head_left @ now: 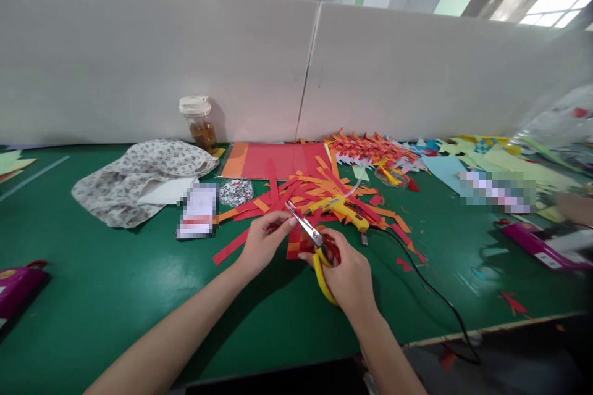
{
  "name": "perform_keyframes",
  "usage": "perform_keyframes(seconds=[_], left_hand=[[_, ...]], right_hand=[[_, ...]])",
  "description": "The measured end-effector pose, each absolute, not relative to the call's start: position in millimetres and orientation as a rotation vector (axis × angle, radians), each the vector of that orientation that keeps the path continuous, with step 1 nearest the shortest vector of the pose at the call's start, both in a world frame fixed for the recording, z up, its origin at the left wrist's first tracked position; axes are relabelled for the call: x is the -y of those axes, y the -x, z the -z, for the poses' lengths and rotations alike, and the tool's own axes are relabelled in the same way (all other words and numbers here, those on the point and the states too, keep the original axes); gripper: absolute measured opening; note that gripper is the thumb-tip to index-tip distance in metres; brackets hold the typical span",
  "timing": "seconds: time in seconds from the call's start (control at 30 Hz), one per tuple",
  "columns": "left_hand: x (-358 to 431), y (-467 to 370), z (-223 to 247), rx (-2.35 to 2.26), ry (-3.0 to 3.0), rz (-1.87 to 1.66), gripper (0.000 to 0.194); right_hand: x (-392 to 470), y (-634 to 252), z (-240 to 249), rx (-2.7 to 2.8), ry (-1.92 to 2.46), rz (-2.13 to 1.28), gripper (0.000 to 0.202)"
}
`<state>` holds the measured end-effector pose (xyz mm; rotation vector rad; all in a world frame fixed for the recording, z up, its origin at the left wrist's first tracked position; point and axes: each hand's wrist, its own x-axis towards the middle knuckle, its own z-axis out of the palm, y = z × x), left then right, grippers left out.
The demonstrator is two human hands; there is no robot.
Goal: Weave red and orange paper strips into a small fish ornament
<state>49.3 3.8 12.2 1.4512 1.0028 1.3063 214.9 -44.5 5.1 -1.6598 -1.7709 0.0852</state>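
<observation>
My right hand [349, 271] is closed around the yellow and red handles of a pair of scissors [311, 229], whose blades point up and to the left. The thumb and fingers of my left hand [266, 241] are pinched together beside the blade tips; what they hold, if anything, is too small to make out. Just below the blades is a red and orange woven paper piece [293, 248], partly hidden by the scissors and my right hand. Beyond my hands, red and orange paper strips [306, 188] lie in a loose pile. A yellow glue gun [345, 211] rests on them.
A black cord [428, 281] runs off the front edge. Left of the pile are a phone [198, 213], a bag of small pieces [236, 192], patterned cloth [134, 182] and a lidded cup [199, 123]. Woven paper [370, 147] lies behind. At right, a person's blurred hand [574, 207] nears a purple case [532, 244].
</observation>
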Motion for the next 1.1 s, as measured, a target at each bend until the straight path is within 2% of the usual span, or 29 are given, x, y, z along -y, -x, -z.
perform_keyframes(seconds=[0.8, 1.0, 1.1], left_hand=[[0.5, -50.3, -14.4, -0.979, -1.573, -1.229, 0.019], [-3.0, -52.9, -14.2, -0.942, -1.229, -1.33, 0.023], [-8.0, -51.7, -11.5, -0.933, -0.935, -1.366, 0.026]], right_hand=[[46.7, -212.3, -3.6, 1.762, 1.626, -0.015, 0.042], [48.5, -210.1, -4.4, 1.566, 1.584, -0.073, 0.043], [48.4, -209.8, -6.8, 1.483, 1.632, 0.01, 0.049]])
